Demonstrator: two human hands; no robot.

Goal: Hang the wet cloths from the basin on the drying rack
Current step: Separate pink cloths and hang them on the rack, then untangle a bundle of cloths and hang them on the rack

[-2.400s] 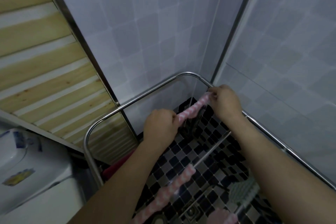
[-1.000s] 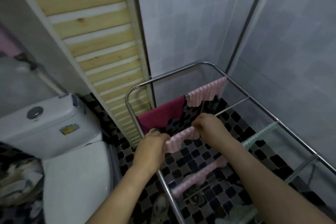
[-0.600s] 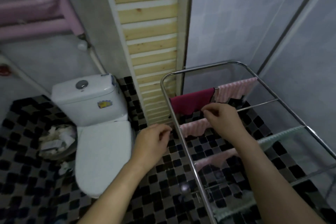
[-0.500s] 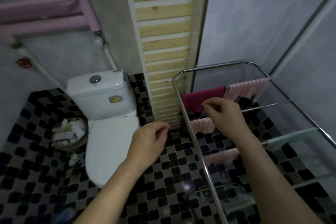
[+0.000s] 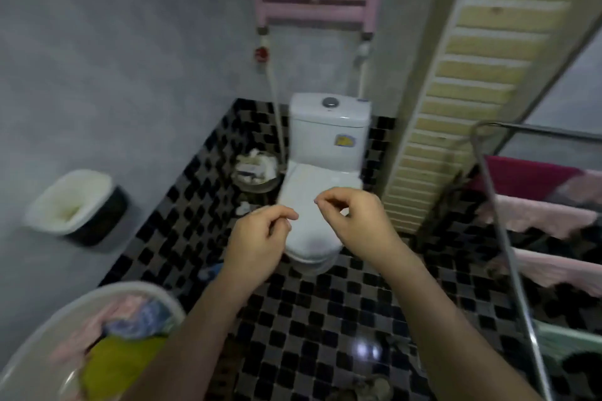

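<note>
My left hand (image 5: 260, 238) and my right hand (image 5: 355, 221) hover side by side over the floor in front of the toilet, fingers loosely curled, holding nothing. The white basin (image 5: 35, 345) is at the lower left, below my left forearm. A yellow cloth (image 5: 120, 365), a blue cloth (image 5: 136, 319) and a pink cloth (image 5: 84, 332) lie in it. The steel drying rack (image 5: 501, 238) stands at the right edge. On its rails hang a crimson cloth (image 5: 527, 176), two pink cloths (image 5: 537, 215) and a pale green one (image 5: 570, 342).
A white toilet (image 5: 322, 179) stands straight ahead with a bin of paper waste (image 5: 257, 169) to its left. A white and black tub (image 5: 75, 202) sits by the left wall. A slatted wooden panel (image 5: 472, 75) leans between toilet and rack. Floor is black checkered tile.
Both hands let go of the pink cloth on the rack and came away empty. My view swung left from the rack to the toilet, and the basin came into sight.
</note>
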